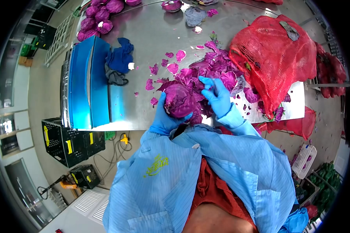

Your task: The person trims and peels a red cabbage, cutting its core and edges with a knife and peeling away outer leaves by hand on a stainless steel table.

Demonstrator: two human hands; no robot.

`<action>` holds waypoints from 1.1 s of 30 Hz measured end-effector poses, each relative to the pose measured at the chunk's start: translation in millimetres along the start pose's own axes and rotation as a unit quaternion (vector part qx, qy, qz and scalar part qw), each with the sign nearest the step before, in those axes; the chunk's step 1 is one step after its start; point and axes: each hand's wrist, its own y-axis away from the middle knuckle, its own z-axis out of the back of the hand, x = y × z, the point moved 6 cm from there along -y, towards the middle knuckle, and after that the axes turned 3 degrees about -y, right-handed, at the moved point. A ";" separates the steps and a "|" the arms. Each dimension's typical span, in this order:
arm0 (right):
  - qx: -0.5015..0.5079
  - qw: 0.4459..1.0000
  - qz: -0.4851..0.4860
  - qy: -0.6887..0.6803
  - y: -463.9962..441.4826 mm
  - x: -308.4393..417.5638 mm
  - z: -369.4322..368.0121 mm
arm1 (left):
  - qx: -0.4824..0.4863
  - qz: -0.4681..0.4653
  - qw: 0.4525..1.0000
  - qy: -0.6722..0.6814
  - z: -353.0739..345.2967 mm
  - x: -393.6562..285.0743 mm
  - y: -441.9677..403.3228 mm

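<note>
A round red cabbage [179, 100] rests in my left hand [162, 117], which wears a blue glove and cups it from the left and below. Just right of the cabbage is my right hand [218, 97], also gloved in blue. Its fingers are partly bent and apart over the loose leaves, and no held thing shows between them. A heap of purple cabbage leaves [212, 64] lies beyond and between the hands. Torn leaf pieces [172, 68] are scattered to the left of that heap.
The metal table [151, 35] carries several red cabbages [101, 15] at the far left. A blue box-like unit [79, 83] stands on the left beside a blue cloth [120, 54]. A red mesh sack [274, 54] covers the right side. Black crates [72, 141] sit on the floor.
</note>
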 end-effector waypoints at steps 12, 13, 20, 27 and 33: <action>0.214 0.940 0.038 0.263 14.7 -21.3 -63.1 | -0.279 0.165 0.939 -0.115 113.9 30.2 -6.6; 0.229 0.932 0.035 0.279 15.6 -23.6 -69.2 | -0.262 0.155 0.943 -0.134 135.0 36.1 -10.4; 0.159 0.965 0.012 0.206 -1.7 -63.8 -57.2 | -0.324 0.151 0.893 -0.273 92.8 6.3 2.9; 0.214 0.940 0.057 0.258 -9.8 -71.4 -52.3 | -0.262 -0.088 0.783 -0.558 147.2 29.8 -1.3; 0.297 0.871 0.121 0.371 -28.0 -59.0 -62.9 | -0.257 -0.141 0.831 -0.472 152.9 28.3 -15.5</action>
